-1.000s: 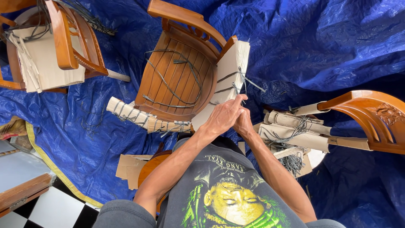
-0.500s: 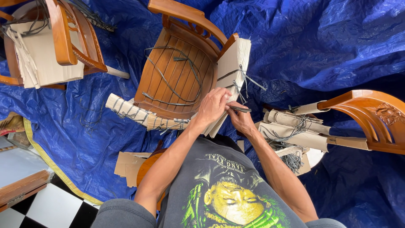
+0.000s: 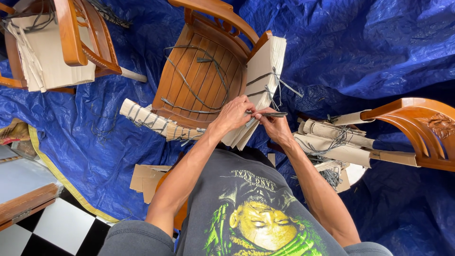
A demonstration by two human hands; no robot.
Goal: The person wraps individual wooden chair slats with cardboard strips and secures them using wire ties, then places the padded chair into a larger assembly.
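Tying cardboard onto our wooden chair (image 3: 201,80)

Left hand (image 3: 233,115) and right hand (image 3: 272,124) both pinch the grey strap (image 3: 265,114) beside its cardboard wrap (image 3: 263,71).

Wood, cardboard and tarp everywhere

The chair (image 3: 199,76) is varnished wood, warm orange-brown, smooth with a soft gloss on its slatted seat, and the other two chairs (image 3: 71,38) (image 3: 417,128) have the same shiny finish. The cardboard (image 3: 265,71) wrapped on the legs is matt, dull beige corrugated stuff, ribs showing on the rolled bits (image 3: 156,124). The strap (image 3: 265,114) pinched between the left hand (image 3: 234,114) and right hand (image 3: 275,125) looks like flat dark plastic, slightly glossy. The tarp (image 3: 360,52) is blue woven plastic, crinkly with a sheen. The floor tiles (image 3: 57,225) are glossy black and white.
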